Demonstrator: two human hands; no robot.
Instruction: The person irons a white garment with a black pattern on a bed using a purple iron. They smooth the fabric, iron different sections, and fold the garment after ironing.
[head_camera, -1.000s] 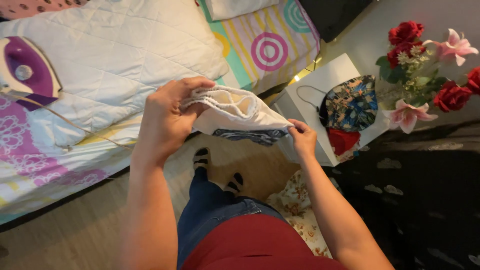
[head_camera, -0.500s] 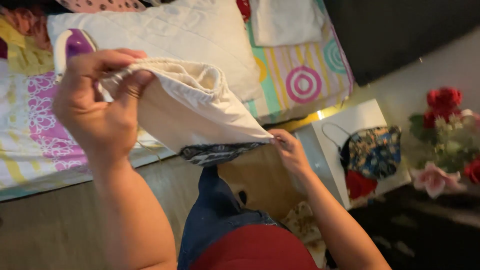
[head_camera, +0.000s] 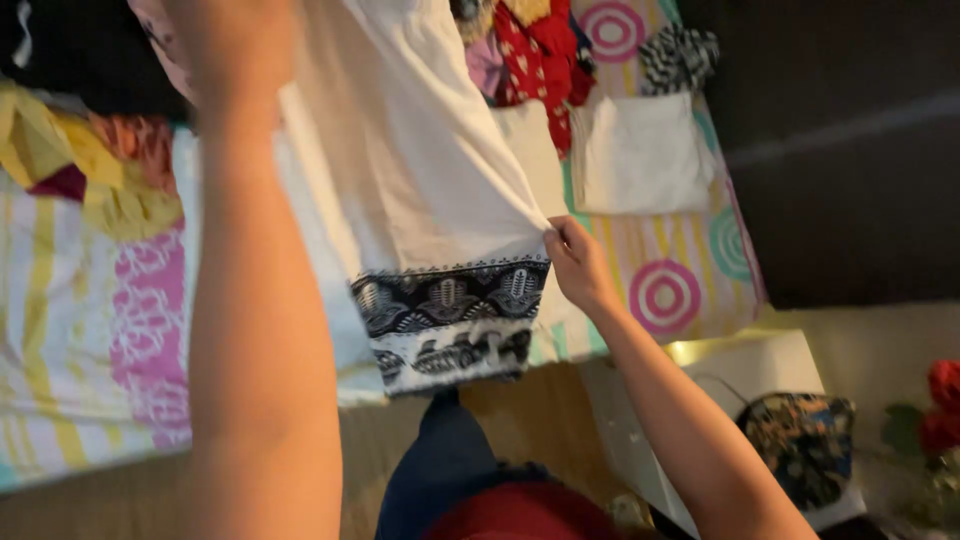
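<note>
A white garment with a dark patterned band along its hem hangs stretched in front of me. My left hand is raised to the top of the view and grips the garment's upper end; the fingers are partly cut off by the frame. My right hand pinches the garment's edge just above the patterned band. The cloth hangs over a colourful bedspread.
Folded white cloth and a heap of red and patterned clothes lie on the bed. A white low table at the right carries a dark floral pouch. Red flowers stand at the far right. My legs are below.
My left hand has lifted the garment much higher, so it now hangs long and unfurled. The view has tilted up toward the bed. The iron seen before is out of view.
</note>
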